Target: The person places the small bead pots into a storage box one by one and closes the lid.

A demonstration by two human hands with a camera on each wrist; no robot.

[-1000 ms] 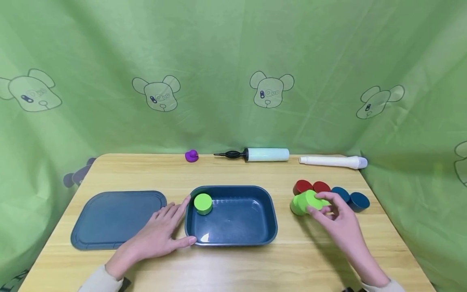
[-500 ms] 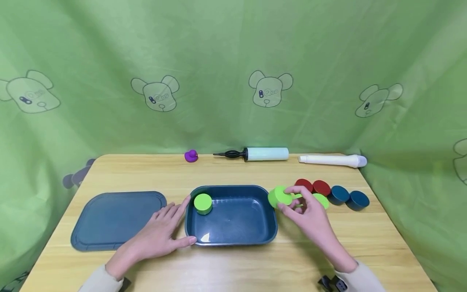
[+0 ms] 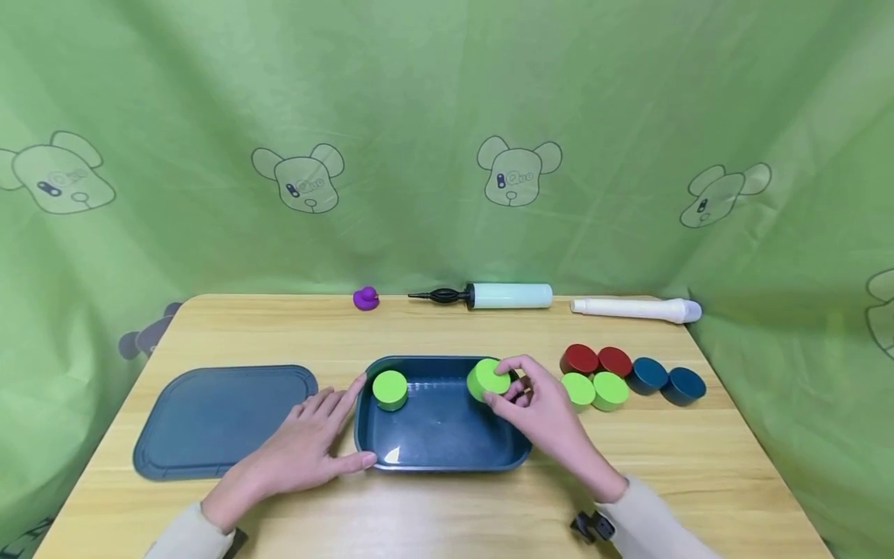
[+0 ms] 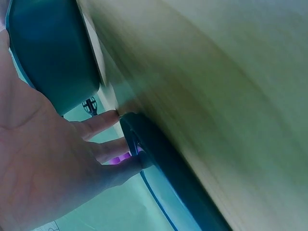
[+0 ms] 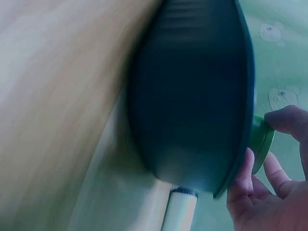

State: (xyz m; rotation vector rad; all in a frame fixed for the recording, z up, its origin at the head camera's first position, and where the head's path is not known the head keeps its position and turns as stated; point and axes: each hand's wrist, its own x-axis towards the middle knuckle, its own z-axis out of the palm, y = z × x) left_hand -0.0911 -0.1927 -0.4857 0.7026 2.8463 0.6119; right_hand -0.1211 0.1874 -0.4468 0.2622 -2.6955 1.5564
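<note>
My right hand (image 3: 534,400) pinches a green round block (image 3: 487,378) between thumb and fingers over the right end of the dark blue box (image 3: 440,468). In the right wrist view that green block (image 5: 260,144) shows past the rim of the box (image 5: 192,96). A second green block (image 3: 389,390) sits inside the box at its left end. My left hand (image 3: 307,450) lies with fingers straight against the box's left side, thumb at the near corner. In the left wrist view its fingertips overlap the edge of the flat blue lid (image 4: 159,144).
Right of the box stand two red blocks (image 3: 597,359), two more green blocks (image 3: 594,390) and two blue blocks (image 3: 667,380). Along the back lie a purple duck (image 3: 366,298), a hand pump (image 3: 510,296) and a white stick-like object (image 3: 635,309). The lid (image 3: 223,419) lies left.
My right hand has carried the green block leftward from the group of blocks, past the box's right rim and over its inside. The left hand has stayed in place.
</note>
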